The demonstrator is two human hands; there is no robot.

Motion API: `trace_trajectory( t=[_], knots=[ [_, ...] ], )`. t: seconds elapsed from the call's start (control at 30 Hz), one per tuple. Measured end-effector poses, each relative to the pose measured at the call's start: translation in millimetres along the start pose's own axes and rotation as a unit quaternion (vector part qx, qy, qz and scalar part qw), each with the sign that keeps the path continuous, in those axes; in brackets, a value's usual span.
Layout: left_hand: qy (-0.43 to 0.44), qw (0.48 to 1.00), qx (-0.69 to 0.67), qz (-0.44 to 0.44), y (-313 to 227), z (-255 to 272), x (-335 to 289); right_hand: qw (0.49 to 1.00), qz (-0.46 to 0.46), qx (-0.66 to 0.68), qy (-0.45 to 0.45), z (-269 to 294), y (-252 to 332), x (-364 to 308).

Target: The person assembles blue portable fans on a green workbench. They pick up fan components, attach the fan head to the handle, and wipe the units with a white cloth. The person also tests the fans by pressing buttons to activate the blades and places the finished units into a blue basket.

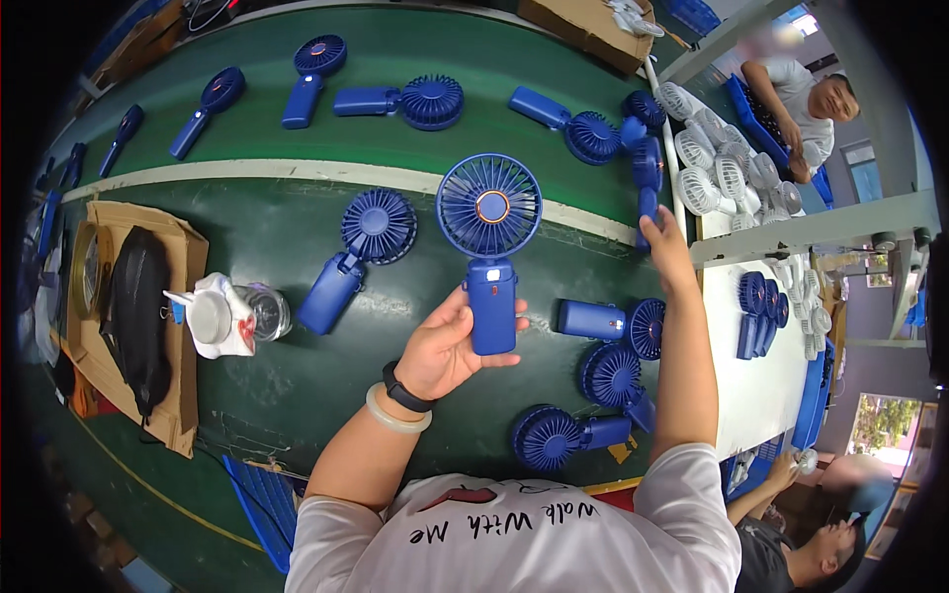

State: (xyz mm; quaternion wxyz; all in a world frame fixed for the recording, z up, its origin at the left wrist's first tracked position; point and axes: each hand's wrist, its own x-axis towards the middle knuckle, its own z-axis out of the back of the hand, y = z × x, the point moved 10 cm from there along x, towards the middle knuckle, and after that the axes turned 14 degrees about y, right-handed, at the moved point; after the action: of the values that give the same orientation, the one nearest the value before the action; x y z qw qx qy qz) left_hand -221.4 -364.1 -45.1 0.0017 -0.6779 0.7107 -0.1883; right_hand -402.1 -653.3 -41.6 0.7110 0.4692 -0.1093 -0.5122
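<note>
So from where I'm standing, the left hand (450, 346) has one blue handheld fan (490, 252) pinched by its handle, thumb on one side and fingers curled around the back, head of the fan up and facing the person. It's held just above the green belt (277, 237), roughly in the middle of everything. Looks to me like the checking step, giving that one fan a once-over.

The right hand (664, 247) is stretched out toward the far right, fingers down on another blue fan (647, 163) at the belt's edge. Can't honestly tell if it's closed around it or just resting on top, the fingertips are hidden.

Near the person's body a few more blue fans (603, 371) lie loose on the belt. To the left there's a cup wrapped in a white cloth (222, 316) and a black bag (133, 316) on cardboard. Further up, another row of blue fans (395, 99), and off right a pile of white fans (722, 163).

My guess for the next move: the held fan needs a clear spot to go down, and the right hand needs a proper grip on the handle before lifting.
</note>
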Motion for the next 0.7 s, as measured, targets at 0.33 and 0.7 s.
trace_trajectory(
  t=[0.33,0.7],
  knots=[
    [-0.033,0.981,0.188,-0.040,-7.8,4.6,1.9,0.929,0.190,-0.317,0.035,-62.6,66.3,-109.3],
    [-0.101,0.974,0.200,-0.018,-11.0,-1.3,-0.8,0.900,0.243,-0.297,0.205,-95.3,86.2,-138.1]
  ],
)
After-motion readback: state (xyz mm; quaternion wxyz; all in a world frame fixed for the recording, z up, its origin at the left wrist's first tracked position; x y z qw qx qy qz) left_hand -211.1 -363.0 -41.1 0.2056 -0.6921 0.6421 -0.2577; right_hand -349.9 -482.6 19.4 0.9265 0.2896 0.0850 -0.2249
